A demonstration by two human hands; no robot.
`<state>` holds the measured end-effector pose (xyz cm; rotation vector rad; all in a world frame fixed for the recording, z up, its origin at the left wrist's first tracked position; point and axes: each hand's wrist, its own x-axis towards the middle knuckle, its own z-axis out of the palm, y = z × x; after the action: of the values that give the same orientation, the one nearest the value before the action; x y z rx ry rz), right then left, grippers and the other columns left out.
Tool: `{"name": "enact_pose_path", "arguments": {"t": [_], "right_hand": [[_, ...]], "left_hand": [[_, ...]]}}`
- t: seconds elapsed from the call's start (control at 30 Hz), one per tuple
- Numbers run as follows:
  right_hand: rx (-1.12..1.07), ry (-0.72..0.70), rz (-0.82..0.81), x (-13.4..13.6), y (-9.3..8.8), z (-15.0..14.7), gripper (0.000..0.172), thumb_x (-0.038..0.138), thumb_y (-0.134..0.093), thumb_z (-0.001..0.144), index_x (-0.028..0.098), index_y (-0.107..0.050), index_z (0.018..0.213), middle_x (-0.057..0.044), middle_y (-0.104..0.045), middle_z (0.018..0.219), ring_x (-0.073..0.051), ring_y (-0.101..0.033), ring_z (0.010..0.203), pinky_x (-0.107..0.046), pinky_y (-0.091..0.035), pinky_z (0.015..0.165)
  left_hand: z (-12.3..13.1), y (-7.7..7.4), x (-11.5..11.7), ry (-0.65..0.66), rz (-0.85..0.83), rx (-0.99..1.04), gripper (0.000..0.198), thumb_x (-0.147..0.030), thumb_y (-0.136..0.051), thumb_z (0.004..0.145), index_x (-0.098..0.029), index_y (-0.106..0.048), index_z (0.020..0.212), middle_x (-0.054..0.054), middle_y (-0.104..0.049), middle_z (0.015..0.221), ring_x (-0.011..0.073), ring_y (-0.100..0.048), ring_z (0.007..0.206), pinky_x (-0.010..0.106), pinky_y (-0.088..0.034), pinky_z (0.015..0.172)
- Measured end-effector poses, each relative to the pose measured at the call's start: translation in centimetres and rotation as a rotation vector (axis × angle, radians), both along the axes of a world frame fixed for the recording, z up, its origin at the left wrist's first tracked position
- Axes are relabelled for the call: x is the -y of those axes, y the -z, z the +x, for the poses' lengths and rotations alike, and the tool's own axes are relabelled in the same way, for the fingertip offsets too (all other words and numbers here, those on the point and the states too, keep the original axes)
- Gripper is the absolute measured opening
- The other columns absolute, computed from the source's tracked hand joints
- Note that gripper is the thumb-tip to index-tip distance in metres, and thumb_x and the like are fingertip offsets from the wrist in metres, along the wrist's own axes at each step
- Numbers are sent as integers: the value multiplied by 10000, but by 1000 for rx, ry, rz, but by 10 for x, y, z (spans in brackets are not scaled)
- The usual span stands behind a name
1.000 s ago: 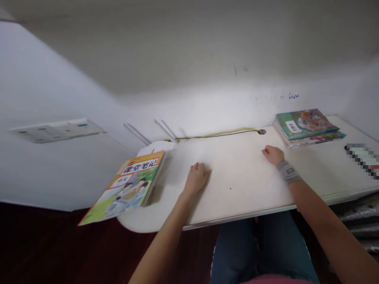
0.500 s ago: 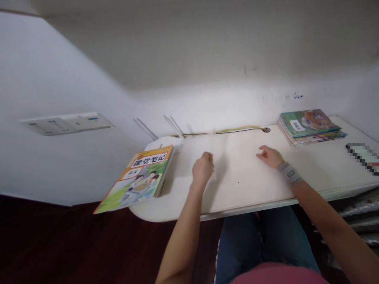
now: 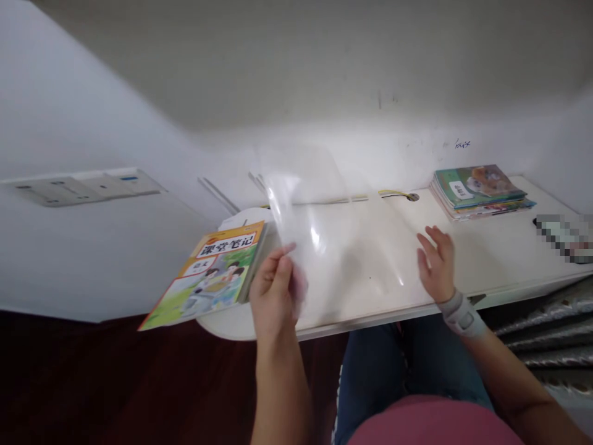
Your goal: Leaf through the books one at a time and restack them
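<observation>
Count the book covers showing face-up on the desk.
2. A yellow-and-green cover at the left end, beside the left hand; a green cover topping the stack beyond the right hand. More covers may be hidden underneath.

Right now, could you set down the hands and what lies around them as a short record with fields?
Left hand: pinches a clear, thin plastic sheet
Right hand: beside the sheet, contact unclear
Right wrist: grey band
Surface: white, round-cornered desk
Desk's left end: flat yellow-and-green illustrated book, overhanging the edge
Desk's right end: teal-topped stack of thin paper books
</observation>
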<state>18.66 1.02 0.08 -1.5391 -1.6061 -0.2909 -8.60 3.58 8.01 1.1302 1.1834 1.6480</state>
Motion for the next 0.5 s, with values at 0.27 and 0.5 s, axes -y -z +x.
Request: {"name": "enact_pose_path", "arguments": {"t": [0.27, 0.5], "right_hand": [[383, 45, -266, 43, 34, 75, 484, 141, -437, 891, 343, -562, 1313, -51, -441, 1486, -266, -294, 1425, -547, -232, 1144], [506, -190, -551, 41, 70, 104, 588, 495, -463, 912, 228, -428, 1434, -119, -463, 1465, -311, -401, 1361, -550, -345, 1064]], "left_hand": [[-10, 100, -26, 12, -365, -989, 332, -293, -448, 880, -162, -631, 1124, 90, -697, 834, 215, -648, 736, 323, -480, 686], [8, 94, -23, -28, -513, -1400, 429, -326, -295, 964, -219, -558, 1286, 146, -612, 1230, 304, -663, 935, 404, -483, 737]]}}
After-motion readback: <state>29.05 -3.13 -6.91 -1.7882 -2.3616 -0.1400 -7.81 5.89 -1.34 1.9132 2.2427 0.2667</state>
